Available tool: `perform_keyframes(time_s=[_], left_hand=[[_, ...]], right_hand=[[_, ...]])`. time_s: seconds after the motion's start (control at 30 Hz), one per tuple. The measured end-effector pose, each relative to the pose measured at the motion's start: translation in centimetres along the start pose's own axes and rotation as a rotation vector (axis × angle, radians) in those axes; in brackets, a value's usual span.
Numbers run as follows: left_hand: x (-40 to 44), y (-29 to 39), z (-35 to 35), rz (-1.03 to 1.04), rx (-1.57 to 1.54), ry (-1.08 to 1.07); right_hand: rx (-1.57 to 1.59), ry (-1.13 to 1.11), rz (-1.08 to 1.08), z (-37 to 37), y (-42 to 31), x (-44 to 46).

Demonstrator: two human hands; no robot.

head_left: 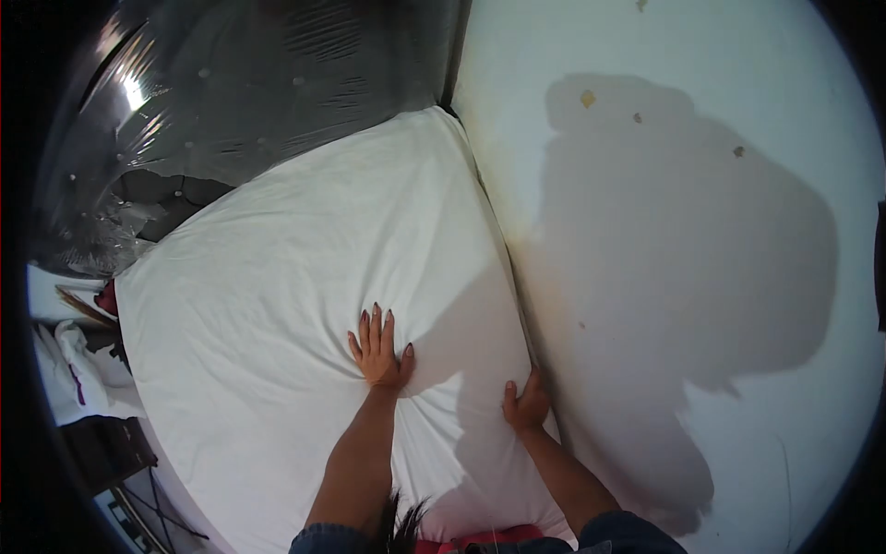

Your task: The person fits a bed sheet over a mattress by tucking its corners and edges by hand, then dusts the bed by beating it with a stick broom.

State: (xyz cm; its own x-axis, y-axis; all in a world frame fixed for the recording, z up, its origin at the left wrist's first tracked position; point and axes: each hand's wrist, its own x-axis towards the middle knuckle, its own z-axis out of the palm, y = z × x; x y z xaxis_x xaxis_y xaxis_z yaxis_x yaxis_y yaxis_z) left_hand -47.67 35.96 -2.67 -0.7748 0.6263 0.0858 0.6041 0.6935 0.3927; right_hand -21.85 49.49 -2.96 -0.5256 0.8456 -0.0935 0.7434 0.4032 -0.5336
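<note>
A white bed sheet [258, 268] covers a mattress set in the corner against the wall. My left hand [377, 355] lies flat on the sheet near the middle, its fingers spread. Creases fan out from under that palm. At the mattress's right edge, beside the wall, my right hand [527, 404] is closed over the sheeted edge. Its thumb rests on top, and the other fingers go down the wall side, partly hidden.
A pale wall [628, 277] with chipped spots rises along the right side. Behind the mattress stands a dark tufted headboard [277, 83] under clear plastic, torn at lower left. White cloth [88, 379] and a dark box-like object [106, 452] are at far left.
</note>
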Motion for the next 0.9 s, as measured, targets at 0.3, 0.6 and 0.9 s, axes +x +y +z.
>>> perform_keyframes(time_s=[0.3,0.6,0.9], left_hand=[[-0.2,0.9,-0.8,0.02,0.032,0.043],[-2.9,1.4,-2.7,0.109,0.028,0.091],[-33.0,3.5,-5.6,0.286,-0.238,-0.406]], right_hand=[[-0.057,0.075,-0.007,0.2,-0.5,-0.2],[-0.092,0.099,0.038,-0.1,-1.4,-1.7],[-0.165,0.309,-0.073,-1.5,7.0,-12.5]])
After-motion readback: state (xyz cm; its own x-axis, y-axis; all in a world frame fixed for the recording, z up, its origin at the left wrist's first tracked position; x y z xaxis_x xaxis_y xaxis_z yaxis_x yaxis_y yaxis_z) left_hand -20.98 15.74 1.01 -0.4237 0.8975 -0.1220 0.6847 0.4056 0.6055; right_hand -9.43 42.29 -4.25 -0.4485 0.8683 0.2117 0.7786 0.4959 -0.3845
